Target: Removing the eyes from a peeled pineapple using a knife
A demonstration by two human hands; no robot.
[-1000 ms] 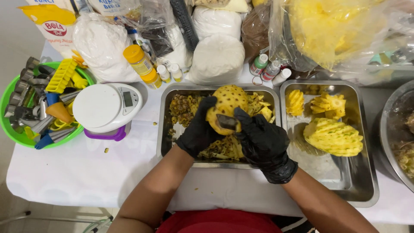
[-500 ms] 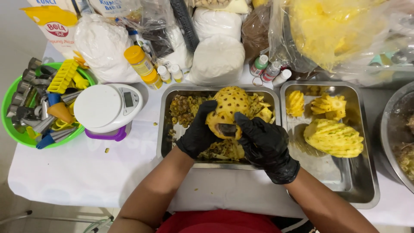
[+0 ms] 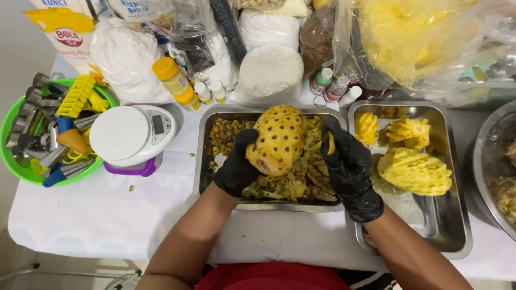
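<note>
The left hand point(image 3: 236, 169), in a black glove, grips a peeled pineapple point(image 3: 278, 139) from its left side: the thumb lies over the lower front of the fruit and the fingers curl round behind it, closed firmly against the yellow, pitted flesh. The pineapple is held upright and slightly tilted above the middle steel tray point(image 3: 207, 134), which is heaped with peel scraps point(image 3: 301, 182).

The right hand point(image 3: 349, 166), also gloved in black, sits just to the right of the pineapple. Its fingers are loosely bent rather than clenched, and a small yellow piece point(image 3: 331, 143) shows between the thumb and forefinger; whether a blade is also held there cannot be told. This hand does not clearly touch the fruit.

To the right of the middle tray stands a second steel tray point(image 3: 457, 177) holding cut pineapple pieces point(image 3: 415, 171). To the left of the middle tray sits a white kitchen scale point(image 3: 129, 134), and further left a green bowl point(image 3: 21, 174) of metal and plastic cutters. Behind the tray are small bottles point(image 3: 172, 75) and white bags point(image 3: 271, 72).
</note>
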